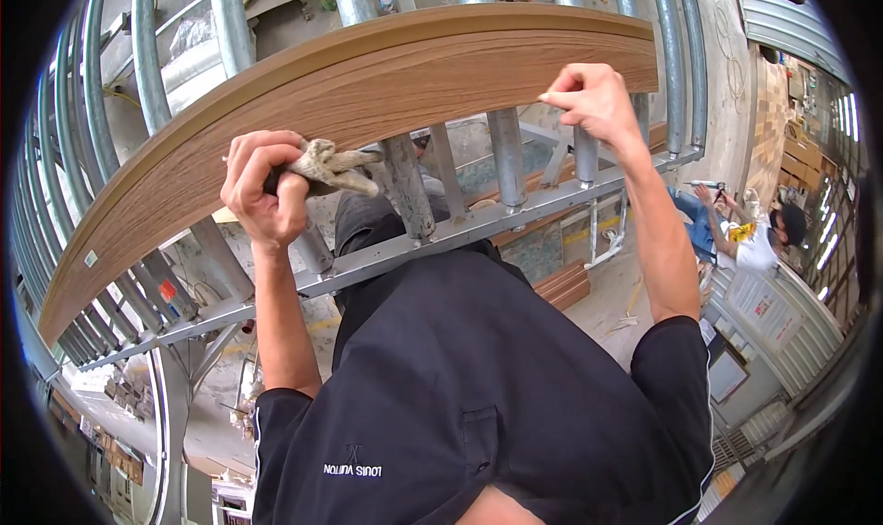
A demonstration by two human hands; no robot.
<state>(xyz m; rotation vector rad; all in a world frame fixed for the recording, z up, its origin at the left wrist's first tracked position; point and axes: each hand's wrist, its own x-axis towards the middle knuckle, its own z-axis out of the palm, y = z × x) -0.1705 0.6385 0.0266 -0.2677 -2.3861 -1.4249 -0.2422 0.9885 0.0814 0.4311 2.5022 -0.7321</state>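
Note:
A long wood-grain board [368,92] with a tan edge strip lies across metal rollers [230,19] and curves from lower left to upper right in the head view. My left hand [265,192] is closed around a crumpled, dirty grey cloth [336,168] and is held against the board's near edge. My right hand [593,97] pinches the near edge of the board toward its right end, thumb and fingertips pressed together on the edge. My black shirt [478,387] fills the lower middle of the picture.
A grey metal frame rail [478,221] runs under the board, with roller tubes behind it. Another person [759,240] in a white top works at the right beside a blue object. Brown boards [561,286] are stacked on the floor, and striped wall panels stand at the far right.

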